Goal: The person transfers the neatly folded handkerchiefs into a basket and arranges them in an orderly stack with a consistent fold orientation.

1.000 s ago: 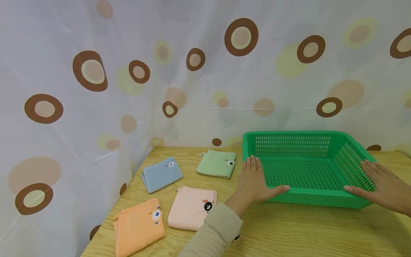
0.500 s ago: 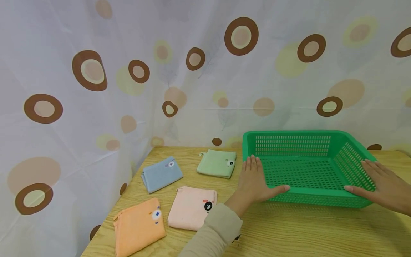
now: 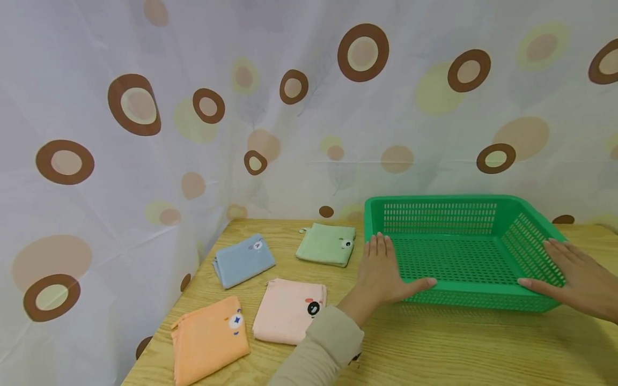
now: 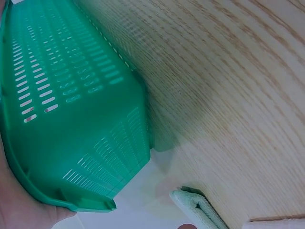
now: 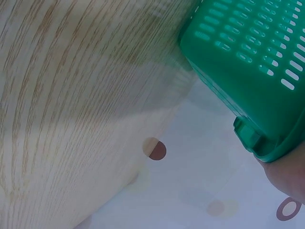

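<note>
As a green basket [image 3: 449, 260] sits on a wooden table [image 3: 425, 348] just right of a folded green cloth [image 3: 325, 245], the left hand [image 3: 379, 273] and right hand [image 3: 581, 279] rest wide-spread on its near corners, fingers straight; matched, gentle pressure from both would likely keep it square.

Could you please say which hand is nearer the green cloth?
The left hand: it touches the end of the basket nearest the green cloth; the right hand touches the opposite end.

The basket [image 3: 475, 289] is smooth plastic, towels [image 3: 288, 312] matt cloth, table [image 3: 415, 346] wood-grained.
</note>
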{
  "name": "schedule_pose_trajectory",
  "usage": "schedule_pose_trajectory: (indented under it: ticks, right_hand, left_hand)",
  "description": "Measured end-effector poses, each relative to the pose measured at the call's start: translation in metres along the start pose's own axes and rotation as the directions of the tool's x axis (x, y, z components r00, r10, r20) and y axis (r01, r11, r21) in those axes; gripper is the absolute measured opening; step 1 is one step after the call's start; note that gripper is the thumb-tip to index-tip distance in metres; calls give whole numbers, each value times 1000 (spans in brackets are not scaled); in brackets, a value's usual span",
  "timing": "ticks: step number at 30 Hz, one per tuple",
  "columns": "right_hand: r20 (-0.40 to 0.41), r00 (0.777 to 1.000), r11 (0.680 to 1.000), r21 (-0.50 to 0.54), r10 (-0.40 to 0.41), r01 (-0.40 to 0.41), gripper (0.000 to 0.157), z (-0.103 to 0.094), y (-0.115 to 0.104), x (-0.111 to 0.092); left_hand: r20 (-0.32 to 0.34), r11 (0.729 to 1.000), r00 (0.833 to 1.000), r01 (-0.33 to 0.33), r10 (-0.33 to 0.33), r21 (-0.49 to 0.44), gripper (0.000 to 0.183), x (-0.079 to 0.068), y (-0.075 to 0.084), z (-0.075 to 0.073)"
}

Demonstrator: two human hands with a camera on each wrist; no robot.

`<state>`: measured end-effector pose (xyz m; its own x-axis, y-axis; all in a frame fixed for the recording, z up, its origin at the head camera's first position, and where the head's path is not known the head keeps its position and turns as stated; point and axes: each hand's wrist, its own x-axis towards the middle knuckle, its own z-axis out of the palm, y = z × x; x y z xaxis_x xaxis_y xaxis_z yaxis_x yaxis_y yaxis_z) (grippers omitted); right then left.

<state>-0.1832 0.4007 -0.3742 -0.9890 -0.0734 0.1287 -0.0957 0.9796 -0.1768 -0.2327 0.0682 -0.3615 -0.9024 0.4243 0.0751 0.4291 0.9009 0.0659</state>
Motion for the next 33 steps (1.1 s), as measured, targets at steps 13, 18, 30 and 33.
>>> schedule_pose_trajectory:
  ticks: [13, 18, 30, 33]
  right_hand:
    - [20, 1000, 1000, 12, -1, 1, 102, -2, -4, -3]
    - [25, 1000, 1000, 15, 1, -1, 103, -2, -6, -4]
    - [25, 1000, 1000, 14, -5, 4, 103, -3, -7, -5]
    - [29, 1000, 1000, 8, -2, 2, 103, -3, -7, -6]
  left_hand:
    - [-10, 1000, 1000, -10, 10, -4, 108, -4, -2, 1]
    - [-9, 1000, 1000, -10, 10, -2, 108, -5, -3, 1]
    - [16, 1000, 1000, -6, 6, -9, 107, -7, -3, -1]
    - [7, 1000, 1000, -8, 8, -8, 107, -7, -3, -2]
